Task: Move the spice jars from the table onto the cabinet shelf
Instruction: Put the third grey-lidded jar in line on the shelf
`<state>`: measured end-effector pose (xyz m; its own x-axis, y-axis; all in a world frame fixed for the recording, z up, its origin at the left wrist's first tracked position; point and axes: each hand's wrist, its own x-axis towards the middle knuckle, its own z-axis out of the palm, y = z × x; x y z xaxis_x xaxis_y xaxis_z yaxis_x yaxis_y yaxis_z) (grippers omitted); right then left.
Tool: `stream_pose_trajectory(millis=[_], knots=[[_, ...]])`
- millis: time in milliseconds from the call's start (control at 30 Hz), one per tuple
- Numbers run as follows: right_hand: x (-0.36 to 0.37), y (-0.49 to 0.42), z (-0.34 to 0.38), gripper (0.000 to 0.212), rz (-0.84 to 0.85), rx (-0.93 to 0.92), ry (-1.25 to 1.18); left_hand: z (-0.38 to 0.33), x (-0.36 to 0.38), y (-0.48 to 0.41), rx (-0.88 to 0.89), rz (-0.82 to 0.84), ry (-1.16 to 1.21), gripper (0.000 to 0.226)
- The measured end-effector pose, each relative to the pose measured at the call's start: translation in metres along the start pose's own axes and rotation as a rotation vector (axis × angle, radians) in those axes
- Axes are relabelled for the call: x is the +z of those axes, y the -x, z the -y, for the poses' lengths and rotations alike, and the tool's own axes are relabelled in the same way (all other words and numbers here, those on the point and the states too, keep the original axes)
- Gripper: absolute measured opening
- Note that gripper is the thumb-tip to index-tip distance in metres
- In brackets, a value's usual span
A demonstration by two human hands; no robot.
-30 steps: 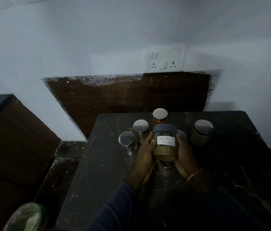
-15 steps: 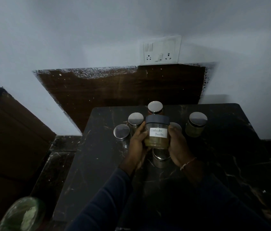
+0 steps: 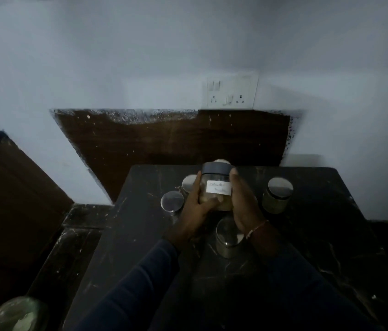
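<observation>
Two hands clamp one labelled jar (image 3: 216, 186) at the centre of the frame. The left hand (image 3: 196, 205) wraps its near side with the thumb laid across the lower front, and the right hand (image 3: 244, 207) cups the opposite side, so the glass is squeezed between both palms. The two-handed hold looks like a precaution with smooth glass in dim light. The jar is upright, with its dark lid on top and its white handwritten label facing the camera, though blur makes the writing unreadable.

It appears to be raised above the dark marble table (image 3: 319, 235) and not resting on it, with the remaining jars clustered beneath and around it. A steel-lidded jar (image 3: 172, 200) stands just left of the left hand, a second jar (image 3: 188, 182) is half hidden behind that hand, and only the pale lid (image 3: 221, 161) of another shows past the held jar. A greenish jar (image 3: 277, 195) sits apart at the right, and a low jar (image 3: 227, 237) stands under the right wrist.

Five jars are visible on the table, so the task seems to be at an early stage. No shelf is clearly in view. A dark brown unit (image 3: 9, 187) at the left edge may be the cabinet.
</observation>
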<state>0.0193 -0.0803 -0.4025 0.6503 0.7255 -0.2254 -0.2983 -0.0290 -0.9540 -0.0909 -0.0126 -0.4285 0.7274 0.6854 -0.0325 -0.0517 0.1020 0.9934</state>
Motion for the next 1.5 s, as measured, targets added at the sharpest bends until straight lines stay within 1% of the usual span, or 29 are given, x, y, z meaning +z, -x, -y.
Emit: stream_pose_trajectory(millis=[100,133,167,233,300,367,433,533,600,633,700,767,800,833,900,933,967,1033,1133,1233,1367,1500], knots=[[0.029,-0.015,0.063,0.048,0.053,-0.159,0.048,-0.064,-0.01,-0.027,0.186,0.025,-0.226,0.103],[0.042,-0.021,0.095,0.047,0.079,-0.239,0.079,-0.097,-0.016,-0.038,0.287,0.033,-0.266,0.106],[0.054,-0.024,0.123,0.047,0.097,-0.315,0.122,-0.125,-0.021,-0.044,0.388,0.035,-0.296,0.106],[0.081,-0.028,0.196,0.049,0.129,-0.529,0.195,-0.198,-0.033,-0.06,0.595,0.019,-0.37,0.106],[0.105,-0.017,0.271,0.059,0.209,-0.748,0.243,-0.274,-0.042,-0.064,0.783,-0.036,-0.42,0.107],[0.124,-0.005,0.335,0.057,0.293,-0.9,0.268,-0.338,-0.052,-0.068,0.908,-0.069,-0.458,0.104],[0.143,0.001,0.388,0.049,0.364,-0.978,0.31,-0.39,-0.063,-0.074,0.976,-0.081,-0.454,0.105],[0.178,-0.003,0.448,0.048,0.4,-1.006,0.299,-0.447,-0.078,-0.091,1.002,-0.144,-0.5,0.113],[0.196,-0.018,0.468,0.042,0.365,-1.019,0.289,-0.468,-0.087,-0.109,0.993,-0.165,-0.586,0.111],[0.205,-0.027,0.476,0.039,0.339,-1.031,0.299,-0.478,-0.093,-0.118,0.981,-0.179,-0.653,0.108],[0.221,-0.052,0.483,0.034,0.248,-1.057,0.382,-0.49,-0.109,-0.137,0.917,-0.246,-0.854,0.115],[0.23,-0.076,0.48,0.033,0.141,-1.055,0.509,-0.492,-0.126,-0.155,0.792,-0.326,-1.059,0.117],[0.236,-0.09,0.48,0.034,0.103,-1.049,0.572,-0.493,-0.135,-0.165,0.732,-0.358,-1.117,0.111],[0.239,-0.101,0.477,0.034,0.085,-1.025,0.612,-0.49,-0.141,-0.174,0.665,-0.373,-1.164,0.1],[0.247,-0.126,0.479,0.036,0.068,-0.975,0.668,-0.49,-0.15,-0.19,0.598,-0.424,-1.265,0.067],[0.252,-0.135,0.482,0.036,0.054,-0.955,0.712,-0.488,-0.153,-0.196,0.616,-0.467,-1.304,0.051],[0.257,-0.146,0.487,0.035,0.028,-0.943,0.78,-0.485,-0.155,-0.201,0.669,-0.513,-1.323,0.04],[0.269,-0.163,0.497,0.037,-0.04,-0.922,0.95,-0.478,-0.157,-0.204,0.782,-0.582,-1.323,0.032],[0.289,-0.185,0.505,0.045,-0.153,-0.886,1.153,-0.471,-0.161,-0.208,0.879,-0.646,-1.304,0.031],[0.302,-0.202,0.513,0.049,-0.23,-0.854,1.252,-0.472,-0.161,-0.21,0.923,-0.68,-1.281,0.033],[0.307,-0.217,0.515,0.047,-0.284,-0.835,1.275,-0.469,-0.161,-0.213,0.968,-0.732,-1.272,0.041],[0.307,-0.224,0.515,0.043,-0.297,-0.824,1.274,-0.469,-0.16,-0.212,0.985,-0.742,-1.256,0.045]])
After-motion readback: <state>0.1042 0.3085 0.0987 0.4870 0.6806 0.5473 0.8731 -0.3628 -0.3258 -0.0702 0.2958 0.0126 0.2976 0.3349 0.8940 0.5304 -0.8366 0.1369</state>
